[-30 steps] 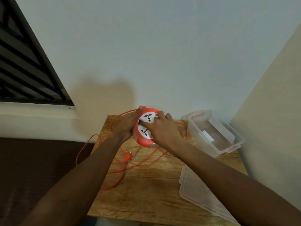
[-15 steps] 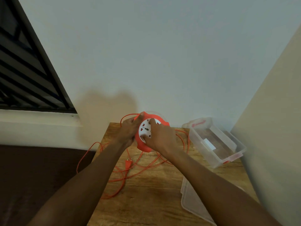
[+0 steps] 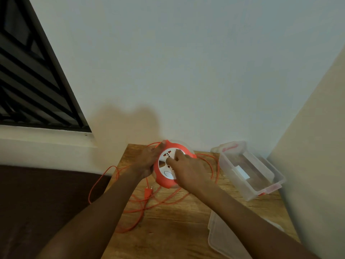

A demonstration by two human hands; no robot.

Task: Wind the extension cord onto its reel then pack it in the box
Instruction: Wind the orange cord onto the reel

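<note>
An orange round reel [image 3: 164,181] with a white socket face is held tilted above the wooden table [image 3: 168,230]. My left hand [image 3: 148,161] grips its left rim. My right hand [image 3: 188,170] lies over the white face with fingertips pressed on it. The orange cord [image 3: 149,204] lies in loose loops on the table under and around the reel, and one loop hangs off the left edge. Its orange plug [image 3: 147,192] lies below the reel. The clear plastic box [image 3: 248,170] stands open at the right.
The box's clear lid [image 3: 222,240] lies flat at the table's front right. A white wall stands behind the table and another close on the right. A dark barred window [image 3: 28,81] is at the upper left, with a dark surface below it.
The white face of the reel has turned under my right hand's fingers. Both hands stay on the reel. The view has shifted slightly.
</note>
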